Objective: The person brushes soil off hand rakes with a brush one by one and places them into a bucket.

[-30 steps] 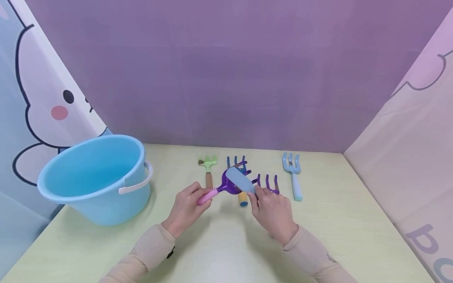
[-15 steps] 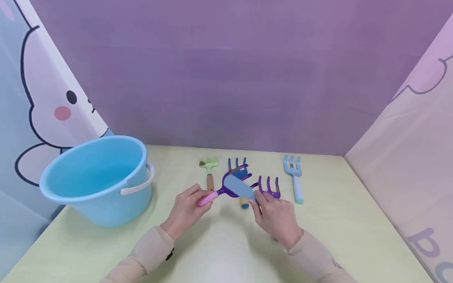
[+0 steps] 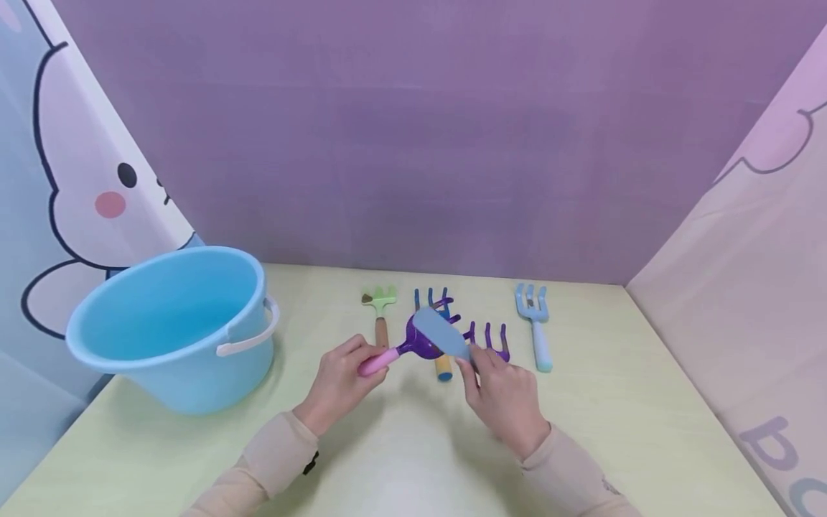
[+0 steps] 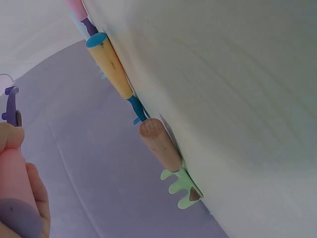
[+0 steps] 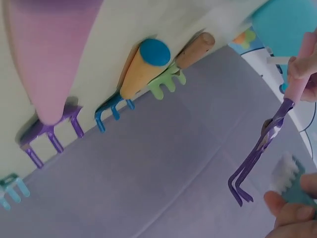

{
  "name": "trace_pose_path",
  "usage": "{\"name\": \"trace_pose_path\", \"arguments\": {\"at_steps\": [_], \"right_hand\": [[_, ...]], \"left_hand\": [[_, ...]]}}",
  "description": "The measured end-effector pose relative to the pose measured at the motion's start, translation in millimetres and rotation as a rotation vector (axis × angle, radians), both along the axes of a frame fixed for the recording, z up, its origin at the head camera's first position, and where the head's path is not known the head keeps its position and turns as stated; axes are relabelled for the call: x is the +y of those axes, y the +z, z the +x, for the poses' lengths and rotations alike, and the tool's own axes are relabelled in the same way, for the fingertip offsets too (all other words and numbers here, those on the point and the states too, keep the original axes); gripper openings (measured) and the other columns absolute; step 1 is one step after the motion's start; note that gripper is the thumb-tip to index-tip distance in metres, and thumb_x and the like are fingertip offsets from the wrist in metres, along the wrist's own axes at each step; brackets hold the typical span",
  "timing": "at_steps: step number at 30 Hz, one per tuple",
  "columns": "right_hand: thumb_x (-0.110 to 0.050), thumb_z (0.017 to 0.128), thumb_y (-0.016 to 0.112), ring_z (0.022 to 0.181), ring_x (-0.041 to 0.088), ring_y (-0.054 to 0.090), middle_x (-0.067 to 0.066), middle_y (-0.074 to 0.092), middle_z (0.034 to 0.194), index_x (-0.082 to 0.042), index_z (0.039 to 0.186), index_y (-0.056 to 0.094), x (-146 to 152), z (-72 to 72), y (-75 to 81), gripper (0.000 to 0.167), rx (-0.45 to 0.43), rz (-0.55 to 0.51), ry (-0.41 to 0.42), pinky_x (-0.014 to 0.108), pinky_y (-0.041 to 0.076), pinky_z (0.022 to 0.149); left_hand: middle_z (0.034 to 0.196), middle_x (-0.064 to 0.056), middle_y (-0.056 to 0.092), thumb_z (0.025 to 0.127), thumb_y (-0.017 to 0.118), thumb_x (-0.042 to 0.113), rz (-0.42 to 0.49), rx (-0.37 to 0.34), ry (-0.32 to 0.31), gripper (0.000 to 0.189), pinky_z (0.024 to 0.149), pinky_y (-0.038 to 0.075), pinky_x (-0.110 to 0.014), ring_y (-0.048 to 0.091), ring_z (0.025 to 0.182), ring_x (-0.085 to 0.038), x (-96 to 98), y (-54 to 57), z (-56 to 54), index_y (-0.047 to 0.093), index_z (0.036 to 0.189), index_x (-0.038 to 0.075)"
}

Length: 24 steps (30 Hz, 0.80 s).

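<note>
Two beige sleeves (image 3: 284, 449) reach in over the near side of the counter (image 3: 614, 409), a small dark object showing under the left cuff. The left grip (image 3: 342, 380) is curled round the pink handle of a purple rake (image 3: 418, 340), which is lifted above the counter with its head pointing to the right and away; a brownish patch marks its head. The right grip (image 3: 507, 401) pinches a blue-grey brush (image 3: 441, 333) between thumb and fingers, its back upward and crossing in front of the rake's head in the head view. From the right wrist, pale bristles (image 5: 285, 173) show on its underside, slightly blurred, with a gap between them and the raised tines. Beyond the hands, four more rakes lie in a row, tines toward the back. From left to right they are a green rake (image 3: 381, 324) with a brown handle and a brown mark on an outer tine, a blue rake (image 5: 132, 84) with a yellow handle, a second purple rake (image 5: 53, 64), pink-handled and partly behind the right grip in the head view, and a light blue rake (image 3: 539, 333). A blue bucket (image 3: 194, 380) stands upright at the left, its white handle (image 3: 250, 339) hanging on the side toward the rakes. Printed cloths flank the counter, and a purple backdrop (image 3: 413, 158) rises behind it.
</note>
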State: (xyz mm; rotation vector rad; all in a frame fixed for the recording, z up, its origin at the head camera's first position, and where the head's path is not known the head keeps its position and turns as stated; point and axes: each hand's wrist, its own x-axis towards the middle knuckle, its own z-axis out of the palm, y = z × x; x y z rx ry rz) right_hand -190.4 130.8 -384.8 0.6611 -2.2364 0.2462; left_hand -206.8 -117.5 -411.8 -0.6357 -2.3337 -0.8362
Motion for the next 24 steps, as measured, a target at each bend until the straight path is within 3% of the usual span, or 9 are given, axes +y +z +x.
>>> {"name": "trace_pose_path", "arguments": {"at_steps": [5,9,13,20,24], "right_hand": [[-0.024,0.086,0.059,0.038,0.004,0.025,0.003,0.052,0.058,0.001,0.086,0.061,-2.6,-2.5,2.2,0.025,-0.032,0.000,-0.080,0.014,0.015,0.034],[-0.025,0.087,0.059,0.038,0.005,0.023,0.001,0.048,0.056,-0.001,0.084,0.060,-6.1,-3.0,2.0,0.025,-0.074,0.022,-0.123,0.015,0.015,0.034],[-0.026,0.086,0.058,0.035,0.007,0.030,0.004,0.056,0.057,0.000,0.086,0.063,-9.9,-3.3,-0.4,0.026,-0.037,0.040,-0.112,0.017,0.021,0.032],[-0.030,0.094,0.040,0.035,0.006,0.027,0.004,0.054,0.055,-0.001,0.084,0.061,-13.0,-3.2,-4.4,0.037,0.051,0.086,-0.075,0.017,0.020,0.031],[-0.028,0.091,0.049,0.037,0.005,0.027,0.002,0.053,0.056,-0.003,0.085,0.061,-13.1,-3.6,-4.1,0.029,0.009,0.083,-0.061,0.016,0.021,0.032]], "left_hand": [[0.073,0.006,0.052,0.068,0.077,0.006,-0.004,0.015,-0.011,0.019,0.053,0.043,-0.012,0.045,0.059,-0.002,0.8,0.1,1.2,0.071,0.086,0.007],[0.069,0.005,0.050,0.066,0.077,0.005,-0.032,0.112,-0.024,0.018,0.051,0.038,-0.010,0.041,0.057,-0.002,1.3,1.7,0.9,0.072,0.084,0.005],[0.067,0.004,0.047,0.065,0.077,0.005,-0.065,0.189,-0.028,0.018,0.049,0.034,-0.009,0.039,0.057,-0.002,0.7,2.3,1.4,0.071,0.082,0.004],[0.068,0.005,0.046,0.066,0.078,0.006,-0.103,0.140,-0.005,0.019,0.050,0.037,-0.009,0.040,0.058,-0.002,0.5,3.3,5.8,0.072,0.084,0.005],[0.069,0.005,0.048,0.067,0.078,0.006,-0.087,0.093,0.005,0.019,0.051,0.039,-0.009,0.042,0.058,-0.002,0.7,2.7,6.6,0.072,0.085,0.004]]}}
